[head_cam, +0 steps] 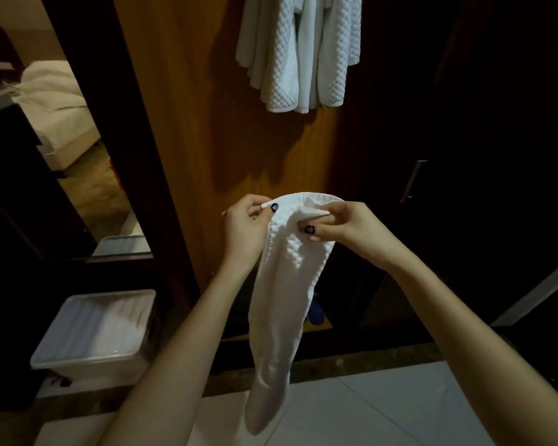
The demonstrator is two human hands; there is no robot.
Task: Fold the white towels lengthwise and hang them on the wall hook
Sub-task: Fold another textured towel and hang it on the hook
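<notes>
Now mid-fold — my left hand (244, 220) and right hand (339, 225) each pinch the white towel's (287, 284) top edge, its length dangling below the hung towels (298, 49) — next, probably lift it to the unseen hook.

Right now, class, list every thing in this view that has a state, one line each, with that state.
held towel: folded narrow, hanging from both hands
left hand: pinches towel's top
right hand: pinches towel's top
hung towels: hanging, draped in folds
plastic bin: lid on
</notes>
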